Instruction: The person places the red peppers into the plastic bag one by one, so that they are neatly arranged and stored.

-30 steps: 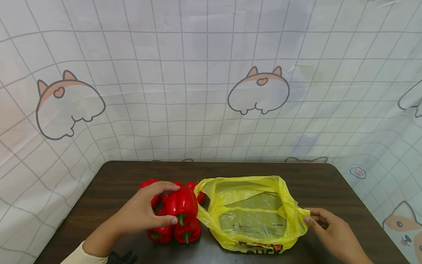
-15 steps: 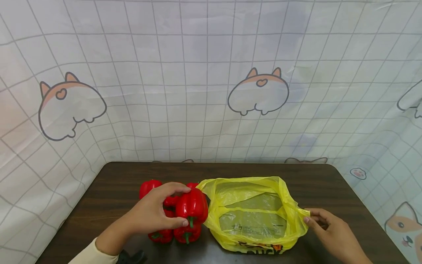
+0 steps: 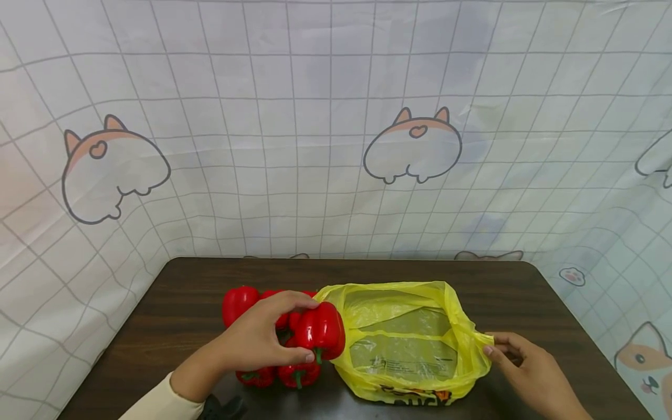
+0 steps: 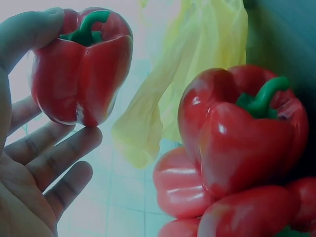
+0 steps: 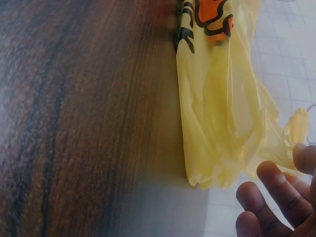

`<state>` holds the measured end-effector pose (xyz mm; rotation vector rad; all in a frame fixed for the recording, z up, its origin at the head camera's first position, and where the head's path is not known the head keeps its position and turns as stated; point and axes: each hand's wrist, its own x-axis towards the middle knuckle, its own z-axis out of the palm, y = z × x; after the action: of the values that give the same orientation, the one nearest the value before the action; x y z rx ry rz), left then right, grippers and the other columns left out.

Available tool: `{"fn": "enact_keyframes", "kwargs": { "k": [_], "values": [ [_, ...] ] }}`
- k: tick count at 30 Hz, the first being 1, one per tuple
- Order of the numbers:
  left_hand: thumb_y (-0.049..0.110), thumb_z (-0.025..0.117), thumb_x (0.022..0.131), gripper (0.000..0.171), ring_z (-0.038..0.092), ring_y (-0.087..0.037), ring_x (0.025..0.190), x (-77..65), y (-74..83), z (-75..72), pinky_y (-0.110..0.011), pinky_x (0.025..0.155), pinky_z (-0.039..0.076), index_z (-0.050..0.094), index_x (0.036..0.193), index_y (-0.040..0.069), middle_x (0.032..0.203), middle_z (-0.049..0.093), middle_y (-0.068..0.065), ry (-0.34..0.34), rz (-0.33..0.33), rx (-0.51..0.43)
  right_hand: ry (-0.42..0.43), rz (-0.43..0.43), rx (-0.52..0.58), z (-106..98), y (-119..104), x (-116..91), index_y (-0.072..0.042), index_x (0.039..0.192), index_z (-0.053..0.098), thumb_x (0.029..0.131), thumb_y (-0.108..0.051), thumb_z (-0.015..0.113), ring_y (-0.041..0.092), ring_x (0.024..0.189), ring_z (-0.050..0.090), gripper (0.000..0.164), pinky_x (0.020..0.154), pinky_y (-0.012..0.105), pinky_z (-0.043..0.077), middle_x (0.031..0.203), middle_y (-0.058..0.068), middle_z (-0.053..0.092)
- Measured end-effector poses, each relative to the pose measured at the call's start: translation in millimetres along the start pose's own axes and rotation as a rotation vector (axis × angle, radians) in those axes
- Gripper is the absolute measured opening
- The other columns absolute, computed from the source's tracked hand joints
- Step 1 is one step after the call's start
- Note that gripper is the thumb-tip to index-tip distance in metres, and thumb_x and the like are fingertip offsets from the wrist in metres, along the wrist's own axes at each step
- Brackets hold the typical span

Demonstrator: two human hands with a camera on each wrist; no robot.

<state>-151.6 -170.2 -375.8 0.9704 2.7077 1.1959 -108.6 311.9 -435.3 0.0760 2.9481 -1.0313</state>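
My left hand (image 3: pixel 257 341) grips a glossy red bell pepper (image 3: pixel 321 331) with a green stem, thumb near the stem and fingers at the far side. In the left wrist view that bell pepper (image 4: pixel 84 69) is up off the pile. It overlaps the left rim of a yellow plastic bag (image 3: pixel 415 382) in the head view. The bag stands with its mouth spread wide, and its inside shows no contents. My right hand (image 3: pixel 538 370) pinches the bag's right edge between thumb and fingers; the right wrist view shows the yellow bag (image 5: pixel 222 123) side-on.
Several more red peppers (image 3: pixel 239 304) are clustered on the dark wood table (image 3: pixel 199 274), left of the bag and partly behind my left hand. A black object (image 3: pixel 223 408) shows by my left sleeve. A grid-patterned cloth (image 3: pixel 294 146) with cartoon dogs hangs behind the table.
My left hand has carried the bell pepper rightward, from above the pile to the bag's left rim. My right hand keeps its pinch on the bag in the same place.
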Motion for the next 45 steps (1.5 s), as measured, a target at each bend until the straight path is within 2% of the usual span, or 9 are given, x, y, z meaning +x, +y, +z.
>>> {"fn": "enact_keyframes", "kwargs": {
  "k": [5, 10, 19, 25, 35, 45],
  "values": [
    [0.05, 0.087, 0.078, 0.068, 0.054, -0.013, 0.123, 6.1, 2.5, 4.6, -0.041, 0.086, 0.059, 0.056, 0.137, 0.042, 0.14, 0.053, 0.018, -0.034, -0.013, -0.011, 0.004, -0.008, 0.0, 0.0, -0.2, 0.0, -0.004, 0.135, 0.061, 0.1, -0.054, 0.06, 0.02, 0.091, 0.068, 0.061, 0.072, 0.043, 0.057, 0.109, 0.004, 0.073],
    [0.049, 0.087, 0.078, 0.068, 0.054, -0.012, 0.121, 10.4, 5.0, 8.4, -0.04, 0.084, 0.059, 0.056, 0.138, 0.041, 0.14, 0.053, 0.019, -0.04, -0.023, 0.0, 0.002, -0.004, 0.003, 0.2, -0.8, 0.3, -0.004, 0.135, 0.061, 0.1, -0.054, 0.06, 0.02, 0.09, 0.068, 0.061, 0.072, 0.043, 0.057, 0.109, 0.004, 0.073],
    [0.046, 0.088, 0.077, 0.07, 0.056, -0.011, 0.116, 21.6, 10.3, 17.3, -0.038, 0.084, 0.058, 0.057, 0.139, 0.035, 0.135, 0.056, 0.017, -0.058, 0.016, 0.007, -0.006, -0.006, -0.003, -0.1, -2.1, 0.2, -0.003, 0.136, 0.061, 0.101, -0.053, 0.059, 0.019, 0.09, 0.067, 0.061, 0.071, 0.041, 0.057, 0.108, 0.004, 0.073],
    [0.045, 0.088, 0.078, 0.069, 0.057, -0.01, 0.117, 27.5, 10.2, 23.9, -0.038, 0.091, 0.056, 0.058, 0.138, 0.03, 0.133, 0.058, 0.016, -0.072, 0.046, 0.007, -0.006, 0.006, -0.013, 0.7, -3.6, 2.1, -0.002, 0.136, 0.06, 0.101, -0.051, 0.06, 0.019, 0.089, 0.067, 0.06, 0.071, 0.04, 0.056, 0.108, 0.003, 0.073],
    [0.044, 0.088, 0.078, 0.07, 0.052, -0.009, 0.124, 34.5, 10.7, 36.5, -0.035, 0.094, 0.054, 0.059, 0.139, 0.03, 0.134, 0.057, 0.019, -0.064, 0.093, 0.049, -0.016, 0.014, -0.021, 0.3, -5.1, 3.8, -0.001, 0.137, 0.059, 0.101, -0.051, 0.06, 0.019, 0.09, 0.067, 0.061, 0.07, 0.04, 0.056, 0.108, 0.003, 0.073],
    [0.041, 0.087, 0.079, 0.066, 0.054, -0.008, 0.121, 40.2, 20.9, 38.4, -0.035, 0.094, 0.054, 0.06, 0.138, 0.025, 0.133, 0.059, 0.016, -0.077, 0.155, 0.076, -0.01, 0.01, -0.024, 0.3, -4.0, 2.6, 0.0, 0.137, 0.059, 0.1, -0.057, 0.058, 0.02, 0.09, 0.067, 0.068, 0.071, 0.042, 0.057, 0.109, 0.004, 0.073]
  ]
}}
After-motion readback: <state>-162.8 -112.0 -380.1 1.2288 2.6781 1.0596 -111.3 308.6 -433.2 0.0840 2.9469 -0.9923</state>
